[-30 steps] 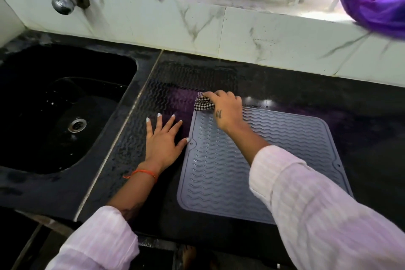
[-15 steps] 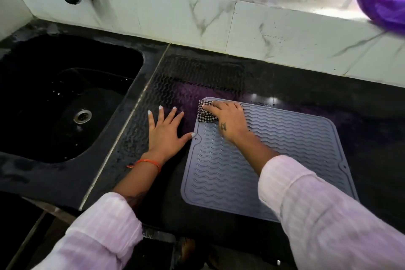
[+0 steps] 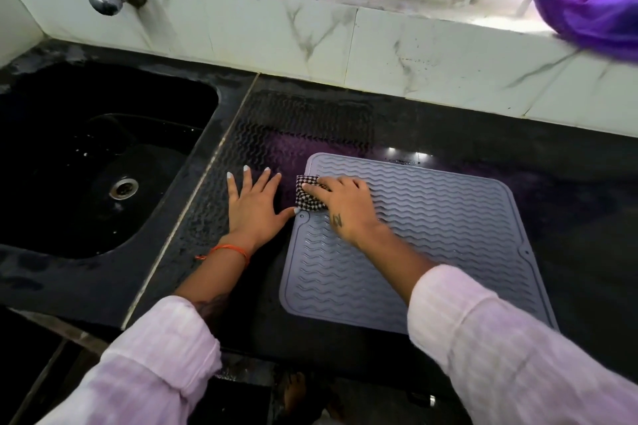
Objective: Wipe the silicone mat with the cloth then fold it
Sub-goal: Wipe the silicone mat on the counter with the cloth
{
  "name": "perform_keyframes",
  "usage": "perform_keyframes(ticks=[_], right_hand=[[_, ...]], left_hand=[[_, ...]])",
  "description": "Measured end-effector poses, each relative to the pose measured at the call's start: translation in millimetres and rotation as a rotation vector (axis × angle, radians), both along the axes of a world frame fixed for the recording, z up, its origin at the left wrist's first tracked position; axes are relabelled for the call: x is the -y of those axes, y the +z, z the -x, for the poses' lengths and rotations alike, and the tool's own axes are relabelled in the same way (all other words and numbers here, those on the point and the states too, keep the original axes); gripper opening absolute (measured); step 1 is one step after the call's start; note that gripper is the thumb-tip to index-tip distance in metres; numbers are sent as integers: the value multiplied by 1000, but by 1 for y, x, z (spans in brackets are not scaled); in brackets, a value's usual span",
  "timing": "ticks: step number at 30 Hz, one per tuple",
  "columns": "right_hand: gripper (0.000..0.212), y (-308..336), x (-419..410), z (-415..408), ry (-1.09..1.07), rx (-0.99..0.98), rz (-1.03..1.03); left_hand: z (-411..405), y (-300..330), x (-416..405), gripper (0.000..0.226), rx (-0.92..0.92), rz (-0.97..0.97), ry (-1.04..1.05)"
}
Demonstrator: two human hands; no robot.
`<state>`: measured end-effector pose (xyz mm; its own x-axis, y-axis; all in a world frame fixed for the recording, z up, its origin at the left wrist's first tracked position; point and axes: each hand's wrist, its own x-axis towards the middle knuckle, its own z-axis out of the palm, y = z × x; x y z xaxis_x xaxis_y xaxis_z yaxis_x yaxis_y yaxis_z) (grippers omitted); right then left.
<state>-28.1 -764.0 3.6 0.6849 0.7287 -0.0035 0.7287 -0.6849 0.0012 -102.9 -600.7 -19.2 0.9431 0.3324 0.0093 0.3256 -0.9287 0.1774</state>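
The wiping was judged to be under way and not finished, and the fold had not been begun: the silicone mat (image 3: 414,238) was seen lying fully flat on the dark tabletop (image 3: 569,190), with no edge lifted. How much of its ribbed face had been covered could not be told; a faint wet sheen was made out just right of the right hand only.

Taken from the left: the sink (image 3: 86,162) was seen well off to the left of both hands. Next, the left hand (image 3: 253,209) was laid flat on the tabletop, fingers straight and spread, nothing held; its thumb tip was brought right up against the mat's left edge, apparently to stop it sliding. A wavy damp print was left on the tabletop beyond the fingers.

Just right of that thumb, the checked cloth (image 3: 305,193) was bunched at the mat's far left corner, partly overhanging the edge. It was covered from the right by the right hand (image 3: 345,207), whose grip was closed down over it: fingers curled onto the bunched fabric and pressing it to the mat. The thumb was hidden, so a full pinch could not be confirmed.

Most of the mat lay to the right of and nearer than that grip, and was judged to be waiting for the cloth, then for folding.
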Motion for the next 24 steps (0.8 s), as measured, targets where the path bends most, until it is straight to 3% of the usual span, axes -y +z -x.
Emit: perform_keyframes(ticks=[9, 21, 24], right_hand=[[72, -6, 10, 24, 13, 3, -74], [82, -22, 24, 75, 8, -4, -177], [75, -6, 17, 71, 1, -40, -174]], left_hand=[[4, 4, -1, 61, 112, 78, 23], [14, -4, 3, 54, 74, 89, 25], [16, -5, 5, 54, 64, 90, 19]])
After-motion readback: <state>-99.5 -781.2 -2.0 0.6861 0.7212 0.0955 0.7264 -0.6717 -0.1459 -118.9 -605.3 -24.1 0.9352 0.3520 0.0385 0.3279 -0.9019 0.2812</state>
